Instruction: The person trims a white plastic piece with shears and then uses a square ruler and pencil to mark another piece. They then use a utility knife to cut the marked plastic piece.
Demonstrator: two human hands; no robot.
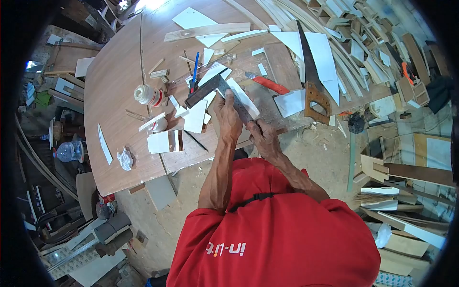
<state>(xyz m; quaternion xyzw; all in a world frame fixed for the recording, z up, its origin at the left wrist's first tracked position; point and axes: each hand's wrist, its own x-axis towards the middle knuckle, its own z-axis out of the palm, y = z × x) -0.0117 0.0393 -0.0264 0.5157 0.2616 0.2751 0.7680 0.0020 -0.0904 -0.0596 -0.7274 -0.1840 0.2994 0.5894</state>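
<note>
A try square [205, 91] with a dark stock and a grey metal blade is held over the near edge of the wooden table [114, 86]. My left hand [228, 115] is wrapped round the square's blade, its thumb lying along the metal. At the blade's lower end my right hand [264, 137] is closed on the same tool. A narrow white strip [243, 99] lies against the blade's right side. White board pieces [195, 117] sit left of my left hand, with a blue pen [195, 69] above them. A red utility knife [268, 83] rests beyond my right hand.
A handsaw [313, 81] with a wooden handle lies on the right over a white panel [327, 62]. On the left stand a glue jar [149, 96] and a white bottle [158, 123]. A black pencil [196, 141] is near the front edge. Wood offcuts [382, 191] are piled at right.
</note>
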